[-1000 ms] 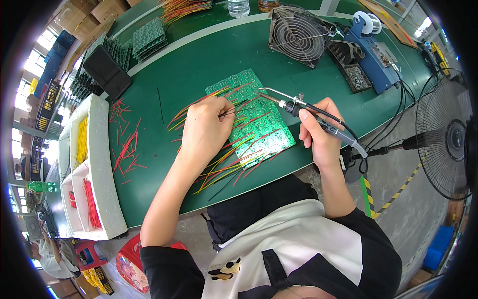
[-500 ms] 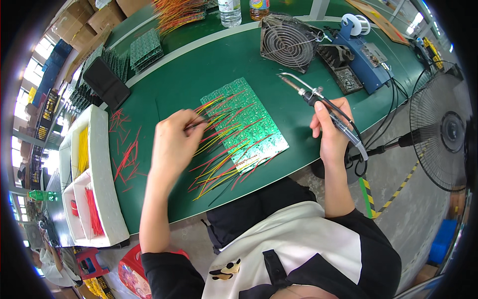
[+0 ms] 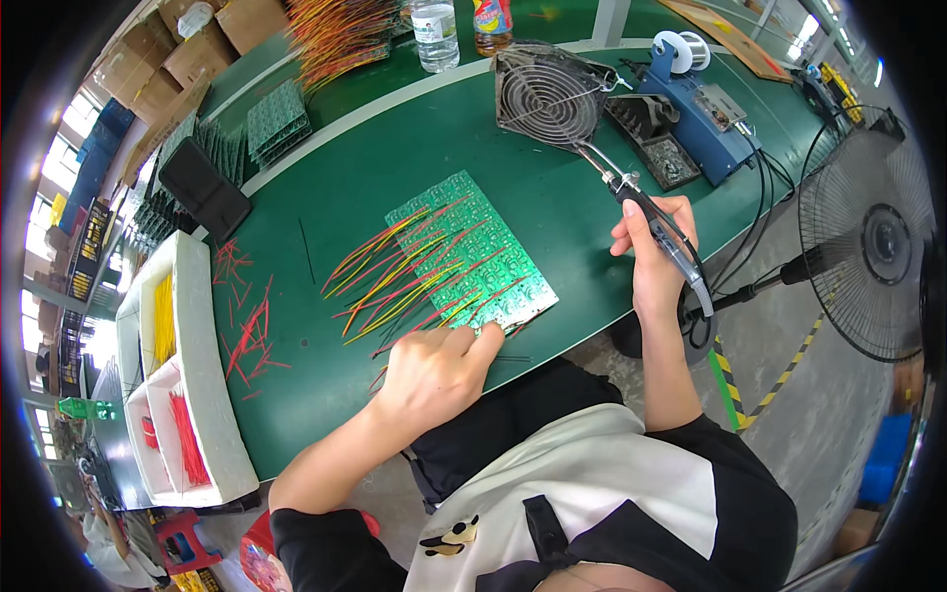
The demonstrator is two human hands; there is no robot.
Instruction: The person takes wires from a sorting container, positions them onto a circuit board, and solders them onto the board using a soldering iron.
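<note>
My right hand point(image 3: 659, 247) is closed round a soldering iron point(image 3: 646, 212) with a thin metal feed tube along its tip. It is raised right of the circuit board, the tip pointing up toward the fan. The green circuit board panel point(image 3: 493, 242) lies on the bench with rows of red, yellow and black wires point(image 3: 390, 271) trailing off its left side. My left hand point(image 3: 439, 375) is at the board's near corner, over the nearest wire ends. Its fingers are curled and closed; what they pinch is hidden beneath them. A black wire point(image 3: 513, 358) shows just right of its fingertips.
Loose red wires point(image 3: 252, 335) lie left, beside a white foam box point(image 3: 212, 395) of yellow and red wires. A black phone-like slab point(image 3: 204, 187) leans by stacked boards point(image 3: 276, 123). Behind stand a square fan point(image 3: 552, 94), a blue soldering station point(image 3: 705, 123) and bottles point(image 3: 435, 37).
My left hand has moved right and nearer, from the wires at the board's left side to its near corner. The iron in my right hand has swung more upright. A black wire now shows at left.
</note>
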